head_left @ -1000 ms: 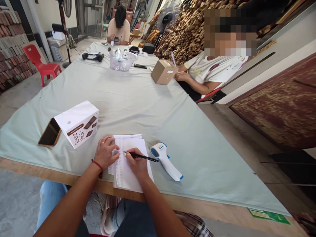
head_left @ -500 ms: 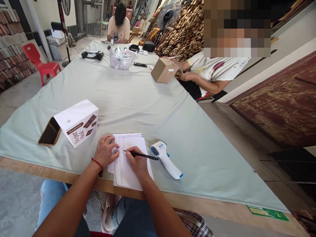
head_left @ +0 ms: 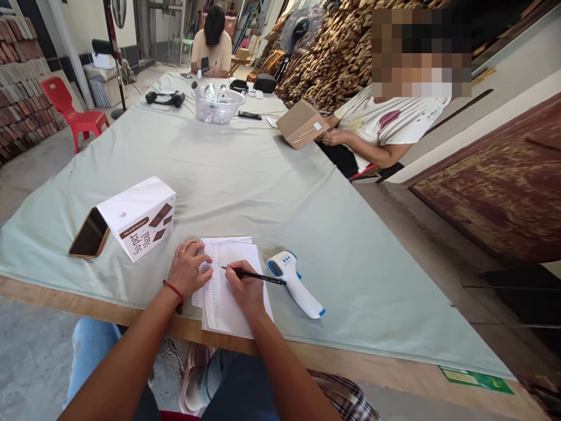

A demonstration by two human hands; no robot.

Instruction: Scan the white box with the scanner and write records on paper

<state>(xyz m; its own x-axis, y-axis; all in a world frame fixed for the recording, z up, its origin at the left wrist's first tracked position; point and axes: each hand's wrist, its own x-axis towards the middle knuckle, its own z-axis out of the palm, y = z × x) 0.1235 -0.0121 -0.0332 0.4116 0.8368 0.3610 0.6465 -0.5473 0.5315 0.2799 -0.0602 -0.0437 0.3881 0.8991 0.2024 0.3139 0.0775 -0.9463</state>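
Observation:
Sheets of white paper [head_left: 239, 310] with small handwriting down the left side lie at the table's near edge. My left hand [head_left: 189, 269] rests on their left edge, fingers spread and slightly curled. A black pen [head_left: 258, 275] is pinched in my right hand [head_left: 245, 289], its tip at the paper beside the written column. Just right of that hand lies a white and blue infrared thermometer [head_left: 295, 283]. A white box with brown print [head_left: 146, 219] stands to the left of my left hand, and a phone [head_left: 89, 233] leans against it.
A co-worker [head_left: 377, 131] at the right edge handles a cardboard box [head_left: 300, 124]. Another person [head_left: 211, 49] sits at the far end. A clear plastic basin [head_left: 217, 111] with bottles stands on the cloth-covered table [head_left: 210, 169]. A red chair [head_left: 74, 108] is at left.
My right hand and the pen have shifted very slightly to the right over the paper. The co-worker's cardboard box has tipped and turned. My left hand has stayed in place.

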